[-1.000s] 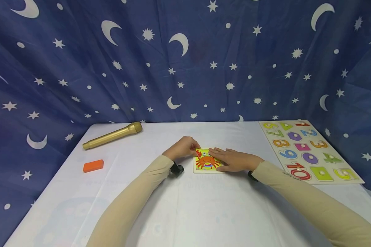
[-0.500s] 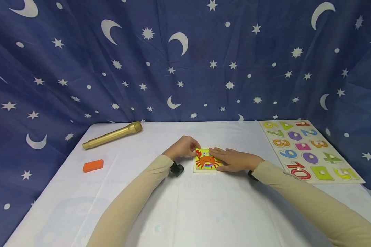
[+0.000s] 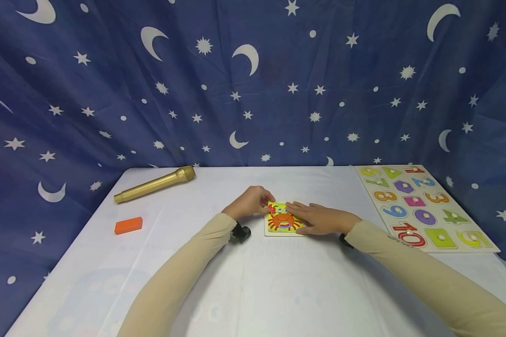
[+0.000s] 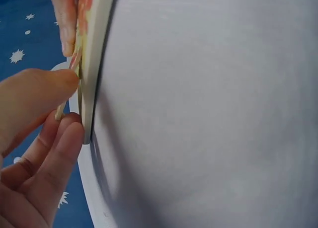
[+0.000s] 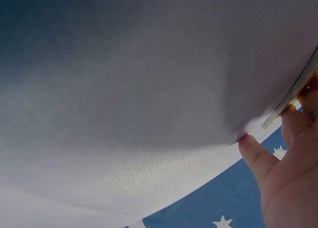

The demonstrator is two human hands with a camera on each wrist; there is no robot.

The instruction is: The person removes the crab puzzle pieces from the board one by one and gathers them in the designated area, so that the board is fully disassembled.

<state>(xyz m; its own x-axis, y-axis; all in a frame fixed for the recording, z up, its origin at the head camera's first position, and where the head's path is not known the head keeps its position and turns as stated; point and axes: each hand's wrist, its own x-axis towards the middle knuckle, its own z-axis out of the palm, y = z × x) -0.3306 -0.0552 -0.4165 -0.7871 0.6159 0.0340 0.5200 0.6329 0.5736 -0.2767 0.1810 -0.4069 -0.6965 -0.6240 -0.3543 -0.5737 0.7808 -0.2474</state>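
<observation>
A small square jigsaw puzzle [image 3: 282, 224] with a red crab on yellow lies on the white table in the head view. At its far left corner my left hand [image 3: 249, 202] pinches a thin puzzle piece [image 4: 74, 61], which sits tilted up from the board [image 4: 97, 34] in the left wrist view. Across the puzzle's right side rests my right hand [image 3: 320, 219], its fingers mostly straight and covering that part. The right wrist view shows the right thumb [image 5: 256, 153] touching the tablecloth beside the board's edge [image 5: 293, 91].
A gold toy microphone [image 3: 153, 185] lies at the back left, with an orange block [image 3: 128, 225] nearer the front. On the right lies a number puzzle board [image 3: 426, 206] with knobbed pieces. Behind the table hangs a blue curtain [image 3: 253, 93] with moons and stars.
</observation>
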